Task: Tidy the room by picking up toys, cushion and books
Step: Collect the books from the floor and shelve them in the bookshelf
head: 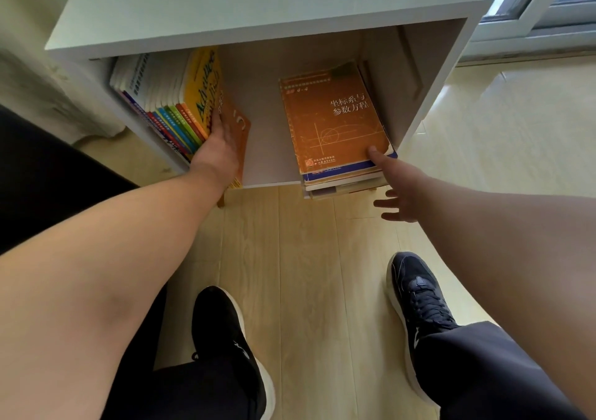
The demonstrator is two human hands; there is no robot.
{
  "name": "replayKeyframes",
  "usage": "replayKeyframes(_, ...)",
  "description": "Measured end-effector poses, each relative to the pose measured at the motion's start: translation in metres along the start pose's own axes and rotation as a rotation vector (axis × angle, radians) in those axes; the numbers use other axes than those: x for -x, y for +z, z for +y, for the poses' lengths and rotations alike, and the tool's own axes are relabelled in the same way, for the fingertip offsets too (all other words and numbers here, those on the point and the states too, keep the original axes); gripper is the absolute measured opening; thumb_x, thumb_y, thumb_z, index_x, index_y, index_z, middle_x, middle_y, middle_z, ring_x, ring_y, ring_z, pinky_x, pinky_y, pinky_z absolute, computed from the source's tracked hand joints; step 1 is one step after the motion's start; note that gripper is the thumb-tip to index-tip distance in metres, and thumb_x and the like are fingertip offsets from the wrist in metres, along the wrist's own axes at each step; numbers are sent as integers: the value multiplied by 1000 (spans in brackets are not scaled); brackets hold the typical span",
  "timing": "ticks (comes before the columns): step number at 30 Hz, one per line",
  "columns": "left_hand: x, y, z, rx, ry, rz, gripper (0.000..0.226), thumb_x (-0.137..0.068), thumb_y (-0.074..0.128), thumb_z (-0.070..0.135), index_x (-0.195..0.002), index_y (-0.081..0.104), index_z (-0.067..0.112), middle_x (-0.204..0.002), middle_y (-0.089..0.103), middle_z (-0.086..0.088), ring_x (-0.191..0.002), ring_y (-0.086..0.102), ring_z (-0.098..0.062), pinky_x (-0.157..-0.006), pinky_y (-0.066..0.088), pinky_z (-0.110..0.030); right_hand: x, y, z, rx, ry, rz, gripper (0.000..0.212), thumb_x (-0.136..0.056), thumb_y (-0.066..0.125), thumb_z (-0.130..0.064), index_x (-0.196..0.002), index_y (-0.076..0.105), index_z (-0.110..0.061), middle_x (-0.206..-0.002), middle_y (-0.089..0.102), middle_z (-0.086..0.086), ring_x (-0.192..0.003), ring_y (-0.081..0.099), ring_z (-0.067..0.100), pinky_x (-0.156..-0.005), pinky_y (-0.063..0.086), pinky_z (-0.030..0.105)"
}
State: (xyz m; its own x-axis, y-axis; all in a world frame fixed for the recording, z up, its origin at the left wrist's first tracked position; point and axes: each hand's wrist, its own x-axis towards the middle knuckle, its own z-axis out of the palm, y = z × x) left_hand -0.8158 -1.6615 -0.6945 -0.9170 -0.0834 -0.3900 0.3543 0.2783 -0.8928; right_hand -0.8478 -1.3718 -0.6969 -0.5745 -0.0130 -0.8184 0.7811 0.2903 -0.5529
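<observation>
Orange book tops stack, right side of shelf; right hand thumb on it, fingers splayed. Left hand flat against upright row. Books nearly shelved; toys, cushion unseen.

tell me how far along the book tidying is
Done: a row of colourful upright books stands at the left of the white shelf unit. In hand: the left hand rests on a thin orange book leaning on that row; the right hand thumbs a flat stack topped by an orange textbook, which overhangs the shelf's front edge. Left: probably pushing that stack in. No toys or cushion in view.
</observation>
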Motion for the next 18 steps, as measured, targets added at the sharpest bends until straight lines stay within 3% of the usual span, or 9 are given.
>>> replayKeyframes(2, -2, -5, -1, 58, -9, -49, 76, -92, 59, 45, -155, 31, 11, -157, 32, -23, -145, 22, -48, -114, 12, -71, 4, 2, -1, 87, -21, 35, 88, -86, 49, -77, -153, 29, -23, -153, 42, 12, -131, 49, 44, -108, 41, 58)
replayKeyframes(4, -5, -15, 0, 182, -41, -119, 81, -90, 58, 54, -155, 31, 13, -159, 30, -20, -147, 18, -46, -116, 8, -69, 9, 4, -1, 300, -94, 139, 84, -89, 37, -80, -146, 40, -19, -135, 55, 13, -114, 60, 41, -95, 49, 52)
replayKeyframes(7, -10, -36, -5, 436, -93, -192, 74, -92, 48, 64, -147, 45, 13, -153, 40, -18, -145, 26, -42, -117, 8, -65, 10, 4, 3, 725, -253, 438, 86, -88, 17, -84, -108, 63, -15, -91, 66, 1, -73, 66, 23, -70, 57, 36)
replayKeyframes(9, -9, -51, -11, 578, -121, -131, 54, -98, 47, 49, -136, 56, 12, -142, 53, -16, -137, 38, -38, -116, 17, -60, 5, 3, 4, 864, -306, 612, 84, -91, 11, -81, -90, 67, -18, -79, 66, 1, -65, 65, 22, -65, 57, 33)
replayKeyframes(11, -10, -65, -16, 726, -179, -16, 29, -95, 49, 27, -116, 65, 14, -117, 63, -12, -121, 50, -33, -109, 29, -53, 2, 2, 1, 866, -332, 710, 77, -97, 12, -72, -86, 66, -18, -78, 65, 3, -66, 64, 22, -66, 56, 34)
replayKeyframes(13, -14, -74, -21, 959, -295, 49, 14, -94, 49, 21, -95, 62, 16, -95, 58, -10, -105, 55, -29, -99, 36, -46, -1, 1, -3, 803, -368, 746, 67, -101, 18, -65, -90, 64, -16, -82, 64, 3, -69, 63, 23, -67, 55, 34)
replayKeyframes(16, -24, -77, -27, 1386, -473, 26, 24, -100, 45, 21, -78, 52, 14, -86, 54, -8, -83, 54, -25, -77, 46, -38, -5, -1, -8, 698, -392, 739, 54, -100, 29, -64, -99, 58, -19, -90, 64, 2, -76, 64, 23, -66, 53, 34)
replayKeyframes(18, -30, -78, -26, 1743, -501, -59, 36, -104, 43, 25, -71, 51, 14, -87, 59, -8, -82, 59, -23, -72, 52, -35, -9, -1, -12, 621, -422, 730, 52, -99, 34, -64, -106, 59, -20, -95, 65, 1, -81, 65, 24, -70, 56, 37)
